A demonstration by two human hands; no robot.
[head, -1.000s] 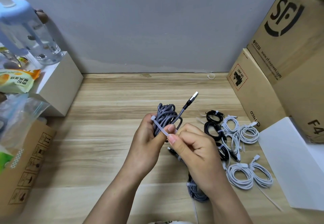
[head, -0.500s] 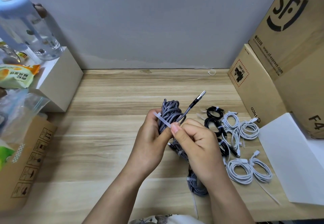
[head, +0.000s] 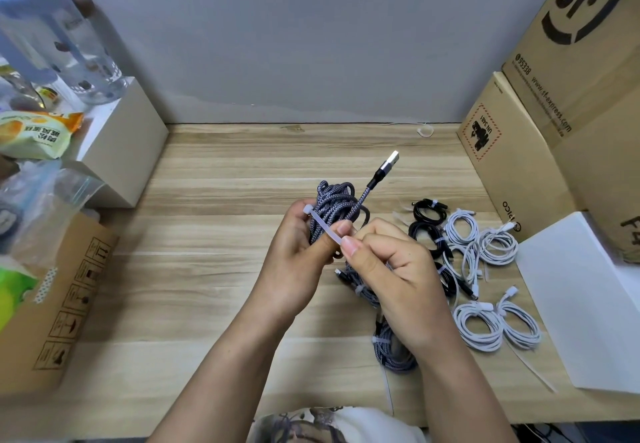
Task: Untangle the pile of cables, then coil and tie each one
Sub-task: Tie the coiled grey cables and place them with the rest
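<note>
Both grips are busy above the desk [head: 214, 269]: my left hand [head: 294, 255] clasps the coiled grey cable [head: 337, 207], my right hand [head: 391, 269] pinches the white zip tie [head: 323, 229] crossing it. Whether the tie is locked, I can't tell. Tied white cables [head: 485, 324] lie right of my hands.

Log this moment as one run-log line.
step: tying coil | left hand: holds grey braided cable | right hand: pinches white zip tie | tied coils: white, black on table
</note>
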